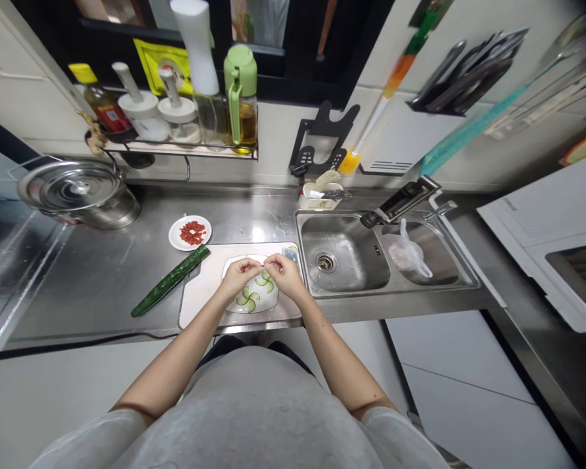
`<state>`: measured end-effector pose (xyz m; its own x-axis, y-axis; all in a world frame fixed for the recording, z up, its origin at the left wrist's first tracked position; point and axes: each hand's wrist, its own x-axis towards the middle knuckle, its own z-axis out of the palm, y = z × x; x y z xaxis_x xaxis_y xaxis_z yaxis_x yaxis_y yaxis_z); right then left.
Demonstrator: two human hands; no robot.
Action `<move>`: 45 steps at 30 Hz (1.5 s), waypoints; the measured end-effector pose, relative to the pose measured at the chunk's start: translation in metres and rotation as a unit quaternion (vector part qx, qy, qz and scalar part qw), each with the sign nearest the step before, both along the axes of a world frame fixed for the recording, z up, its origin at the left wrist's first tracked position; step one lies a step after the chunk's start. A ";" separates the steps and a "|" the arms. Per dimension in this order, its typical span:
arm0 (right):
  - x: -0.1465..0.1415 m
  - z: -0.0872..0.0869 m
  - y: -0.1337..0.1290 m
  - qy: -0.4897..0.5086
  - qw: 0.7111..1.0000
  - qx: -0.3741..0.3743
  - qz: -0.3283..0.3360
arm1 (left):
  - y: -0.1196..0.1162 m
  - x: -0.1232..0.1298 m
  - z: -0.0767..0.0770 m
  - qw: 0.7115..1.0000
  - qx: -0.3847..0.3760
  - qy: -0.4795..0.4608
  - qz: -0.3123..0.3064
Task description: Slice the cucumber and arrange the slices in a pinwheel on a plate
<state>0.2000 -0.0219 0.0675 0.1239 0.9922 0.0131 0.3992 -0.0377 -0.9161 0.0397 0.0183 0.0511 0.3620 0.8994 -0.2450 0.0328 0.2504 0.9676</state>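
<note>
My left hand and my right hand meet at the fingertips above a white plate. Both are closed in a pinch; what sits between the fingers is too small to make out. Green-edged cucumber slices lie on the plate in pinwheel shapes, and my hands partly hide its far side. Under the plate is a pale cutting board. A long piece of cucumber rests to the left, one end over the board's corner. Small red dried berries, like goji, lie in a small white dish.
To the right is a double steel sink with a black faucet and a knotted plastic bag. A lidded steel pot stands at the left. Bottles and seasoning jars fill a wall rack. A knife seems to lie at the board's right.
</note>
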 end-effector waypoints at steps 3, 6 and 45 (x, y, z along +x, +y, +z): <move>0.007 -0.007 -0.002 0.001 1.000 -0.007 -0.021 | 0.000 0.000 -0.002 1.000 0.002 0.010 0.003; 0.015 -0.012 -0.004 -0.021 1.000 -0.013 -0.011 | 0.000 0.000 -0.006 1.000 0.009 0.020 0.002; 0.010 -0.035 -0.015 -0.343 0.909 -0.218 0.090 | -0.002 0.014 -0.042 0.886 0.192 0.405 -0.114</move>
<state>0.2103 -0.0370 0.0325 0.0701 0.9248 -0.3740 0.9063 -0.2157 -0.3635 0.0542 0.0162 0.0093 0.3902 0.8990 -0.1989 0.7636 -0.1953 0.6154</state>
